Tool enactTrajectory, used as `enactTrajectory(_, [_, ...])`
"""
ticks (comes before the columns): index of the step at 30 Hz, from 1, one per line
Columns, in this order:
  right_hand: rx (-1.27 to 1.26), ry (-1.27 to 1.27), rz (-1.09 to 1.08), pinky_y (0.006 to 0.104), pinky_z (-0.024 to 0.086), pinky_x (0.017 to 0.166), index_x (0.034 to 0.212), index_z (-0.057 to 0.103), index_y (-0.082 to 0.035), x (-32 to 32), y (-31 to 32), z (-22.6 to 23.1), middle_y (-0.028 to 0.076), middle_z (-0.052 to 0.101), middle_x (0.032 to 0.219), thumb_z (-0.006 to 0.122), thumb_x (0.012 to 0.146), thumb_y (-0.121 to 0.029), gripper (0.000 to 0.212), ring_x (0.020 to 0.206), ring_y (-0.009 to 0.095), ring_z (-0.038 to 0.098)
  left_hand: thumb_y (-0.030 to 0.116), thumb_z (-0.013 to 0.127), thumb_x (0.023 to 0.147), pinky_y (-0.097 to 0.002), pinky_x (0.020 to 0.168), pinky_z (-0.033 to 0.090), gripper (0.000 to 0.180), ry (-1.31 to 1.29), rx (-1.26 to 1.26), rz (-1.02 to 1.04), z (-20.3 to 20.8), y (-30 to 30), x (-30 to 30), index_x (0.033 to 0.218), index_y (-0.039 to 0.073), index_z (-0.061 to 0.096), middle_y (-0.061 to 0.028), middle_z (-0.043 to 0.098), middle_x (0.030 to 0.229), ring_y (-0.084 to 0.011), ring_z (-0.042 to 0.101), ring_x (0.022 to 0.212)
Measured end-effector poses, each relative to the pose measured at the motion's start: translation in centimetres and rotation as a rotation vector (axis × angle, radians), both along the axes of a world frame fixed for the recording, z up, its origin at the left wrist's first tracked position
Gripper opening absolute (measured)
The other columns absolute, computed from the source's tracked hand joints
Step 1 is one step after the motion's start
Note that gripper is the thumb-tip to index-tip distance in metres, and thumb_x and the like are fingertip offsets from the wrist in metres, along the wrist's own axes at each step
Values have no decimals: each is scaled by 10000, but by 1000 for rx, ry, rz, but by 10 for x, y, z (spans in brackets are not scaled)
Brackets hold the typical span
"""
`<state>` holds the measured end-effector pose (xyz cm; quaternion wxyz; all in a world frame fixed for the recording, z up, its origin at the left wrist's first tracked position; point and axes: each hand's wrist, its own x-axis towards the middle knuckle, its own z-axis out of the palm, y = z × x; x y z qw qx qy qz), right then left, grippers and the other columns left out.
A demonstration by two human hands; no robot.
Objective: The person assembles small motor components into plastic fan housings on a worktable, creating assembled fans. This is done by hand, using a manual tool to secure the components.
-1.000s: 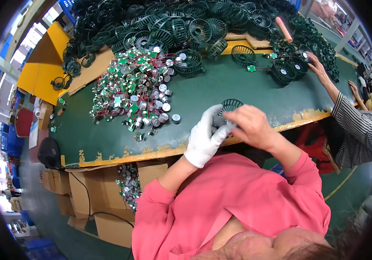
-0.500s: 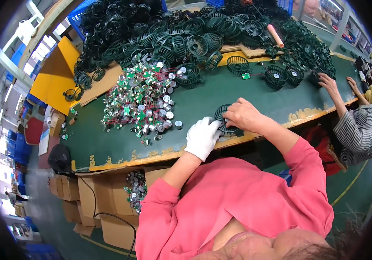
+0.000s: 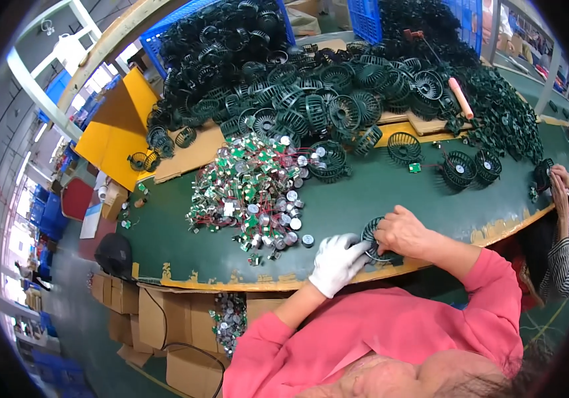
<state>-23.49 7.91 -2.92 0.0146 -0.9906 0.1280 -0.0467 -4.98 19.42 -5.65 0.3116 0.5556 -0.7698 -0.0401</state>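
Note:
At the near edge of the green table (image 3: pixel 423 189) lies a round, ribbed, dark green plastic cage (image 3: pixel 369 230). My left hand (image 3: pixel 339 264), in a white glove, grips its left side with bent fingers. From the right my bare right hand (image 3: pixel 403 233) reaches over the cage, its fingers curled down at the opening; whether a small part is pinched there is hidden. Just left of the cage stands a single small silver motor (image 3: pixel 307 241). Beyond it spreads a heap of small motors (image 3: pixel 251 189) with red wires and green circuit boards.
A large pile of dark green cages (image 3: pixel 344 113) fills the table's back, before blue crates (image 3: pixel 366 20). Two cages with motors inside (image 3: pixel 460 169) sit at the right. A pink-handled tool (image 3: pixel 460 98) rests on smaller green parts. At far right a co-worker's hands (image 3: pixel 563 180) handle a cage.
The whole view has shifted, so the table appears lower and farther right. My hands stay at the same cage, the gloved fingers reaching slightly more over its rim. The co-worker's hands have come together.

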Motion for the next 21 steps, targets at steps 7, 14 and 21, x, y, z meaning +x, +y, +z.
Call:
enactTrajectory(7, [-62, -271, -242, 367, 369, 747, 809, 660, -128, -28, -4, -9, 25, 563, 743, 741, 688, -319, 241, 776, 197, 562, 304, 724, 723, -416, 843, 391, 397, -146, -184, 86, 17, 1, 35, 1084, 162, 635, -64, 583, 1051, -263, 537, 978])
enactTrajectory(14, [-328, -436, -685, 373, 379, 768, 826, 645, -123, -112, -57, 35, 30, 573, 775, 766, 677, -258, 235, 809, 220, 566, 241, 722, 688, -473, 943, 355, 392, -611, -38, 239, 20, 11, 82, 1064, 221, 616, -62, 545, 1174, -297, 493, 1118])
enactTrajectory(21, [-323, -154, -979, 378, 371, 772, 814, 670, -113, -150, -109, 25, 52, 591, 826, 733, 732, -294, 209, 851, 226, 578, 211, 683, 737, -434, 834, 370, 237, -579, -86, 224, 31, 4, 76, 969, 214, 636, -16, 600, 1022, -253, 548, 982])
